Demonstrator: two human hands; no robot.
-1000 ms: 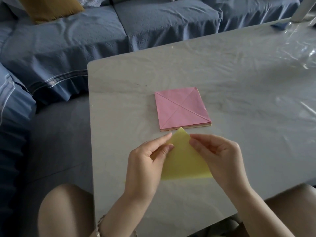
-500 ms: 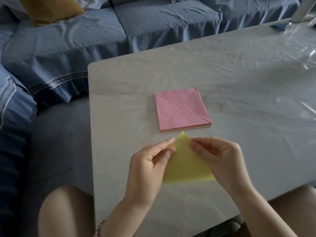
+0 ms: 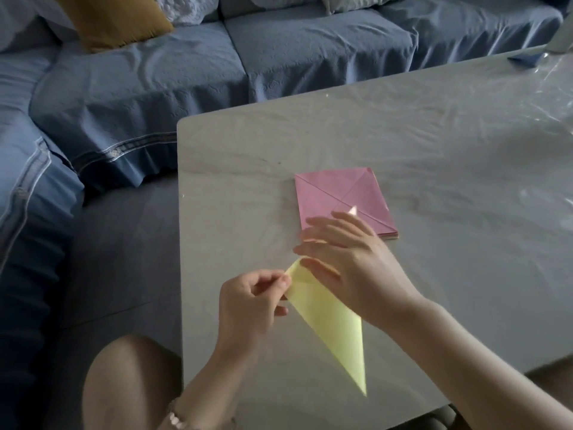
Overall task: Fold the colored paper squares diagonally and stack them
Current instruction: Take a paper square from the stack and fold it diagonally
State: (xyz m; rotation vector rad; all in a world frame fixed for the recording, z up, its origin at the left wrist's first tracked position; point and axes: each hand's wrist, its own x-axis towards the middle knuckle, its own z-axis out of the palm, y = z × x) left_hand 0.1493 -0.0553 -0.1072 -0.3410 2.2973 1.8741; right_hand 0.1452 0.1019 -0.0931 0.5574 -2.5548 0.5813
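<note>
Head view is showing the folded yellow paper (image 3: 335, 330) sitting toward the table's (image 3: 434, 150) near-left corner. The left hand (image 3: 248, 302) is pinching its far tip with curled fingers. The right hand (image 3: 350, 259), blurred, is spreading straight, released fingers over that tip; contact is unclear. Beyond, the pink-topped stack (image 3: 335, 193) is lying mid-table, the blue sofa (image 3: 279, 57) behind.

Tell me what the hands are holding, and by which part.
The left hand pinches the yellow paper at its far corner. The right hand is open with straight fingers and grips nothing.
</note>
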